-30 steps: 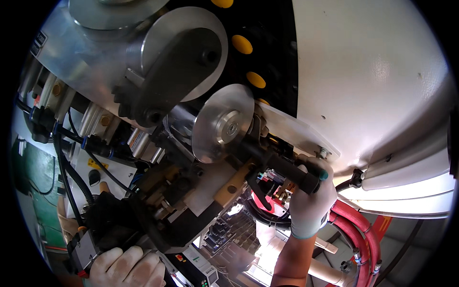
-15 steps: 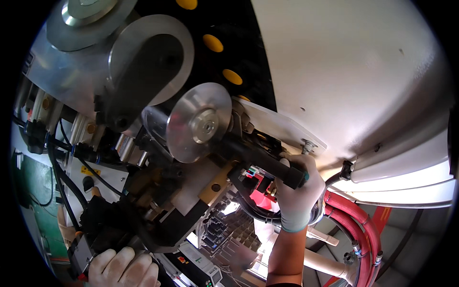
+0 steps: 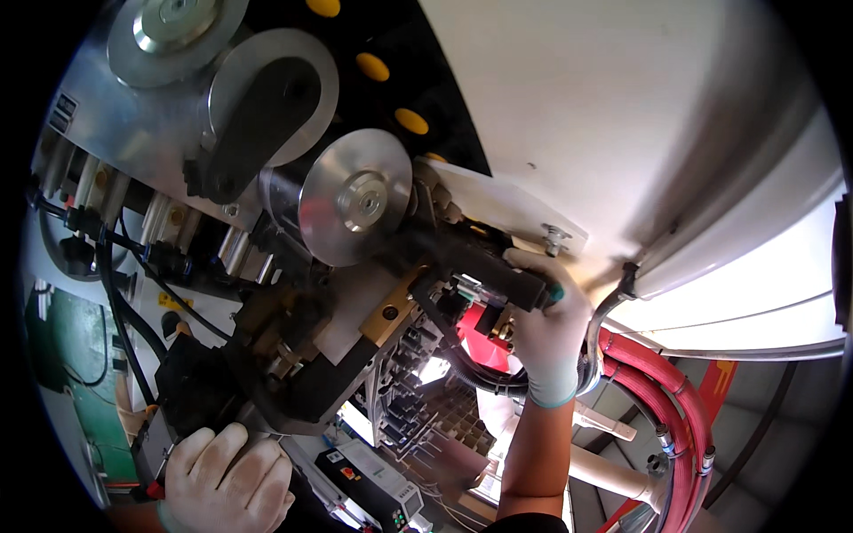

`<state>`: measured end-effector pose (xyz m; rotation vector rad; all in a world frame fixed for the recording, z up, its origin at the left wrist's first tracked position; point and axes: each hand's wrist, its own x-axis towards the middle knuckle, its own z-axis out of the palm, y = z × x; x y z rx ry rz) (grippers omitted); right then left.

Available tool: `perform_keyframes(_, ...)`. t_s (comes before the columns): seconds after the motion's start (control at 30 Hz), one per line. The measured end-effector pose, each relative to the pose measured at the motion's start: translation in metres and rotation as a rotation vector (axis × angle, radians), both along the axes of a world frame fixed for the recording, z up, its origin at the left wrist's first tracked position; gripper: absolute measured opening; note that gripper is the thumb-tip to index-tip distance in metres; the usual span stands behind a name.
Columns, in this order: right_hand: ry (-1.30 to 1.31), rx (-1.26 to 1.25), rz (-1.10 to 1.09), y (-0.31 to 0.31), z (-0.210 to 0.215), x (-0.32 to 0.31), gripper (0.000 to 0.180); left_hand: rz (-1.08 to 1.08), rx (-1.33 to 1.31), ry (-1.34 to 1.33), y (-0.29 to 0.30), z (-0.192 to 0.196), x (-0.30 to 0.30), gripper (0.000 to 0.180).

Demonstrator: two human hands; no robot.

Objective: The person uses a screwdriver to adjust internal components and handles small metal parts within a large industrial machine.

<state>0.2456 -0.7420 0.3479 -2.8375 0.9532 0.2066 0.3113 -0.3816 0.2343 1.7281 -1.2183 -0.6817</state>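
My right hand [image 3: 553, 324], in a white glove with a pale green cuff, is wrapped round the outer end of a thick black bar [image 3: 498, 274] on a machine. The bar runs up and left towards a shiny metal disc [image 3: 357, 197] with a stepped hub. At the lower left, my left hand [image 3: 227, 480] wears a smudged white glove, its fingers bent in beside the machine's dark lower body [image 3: 191, 382]. What those fingers hold, if anything, is hidden. Just below the bar sits a brass-coloured block [image 3: 388, 313] with a dark hole.
Larger rollers [image 3: 275, 93] and a black crank-like arm [image 3: 258, 133] stand at the upper left. A pale curved cover [image 3: 604, 107] fills the upper right. Thick red hoses [image 3: 662, 391] bend down at the right. Black cables [image 3: 115, 329] hang at the left; a control box [image 3: 382, 489] is below.
The machine has shifted slightly up and left in view. More of my left hand and its cuff now shows. My right hand keeps its grip on the black bar.
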Motion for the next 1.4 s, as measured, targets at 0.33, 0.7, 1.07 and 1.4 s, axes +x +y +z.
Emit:
perform_keyframes(0.33,-0.106,-0.032,-0.068,0.001,0.006,-0.014,0.019,0.011,-0.036,0.007,0.002,0.0,-0.003,0.041)
perform_keyframes(0.7,-0.192,0.006,-0.057,-0.004,0.008,-0.03,0.022,-0.011,0.03,-0.022,-0.004,0.005,-0.001,0.04)
perform_keyframes(1.07,-0.18,0.069,-0.098,0.0,0.024,-0.025,0.028,-0.013,0.033,-0.03,-0.004,0.006,0.001,0.038)
perform_keyframes(1.4,0.018,-0.025,0.0,-0.006,0.02,-0.006,0.02,-0.005,0.012,-0.073,-0.004,0.001,-0.004,0.032)
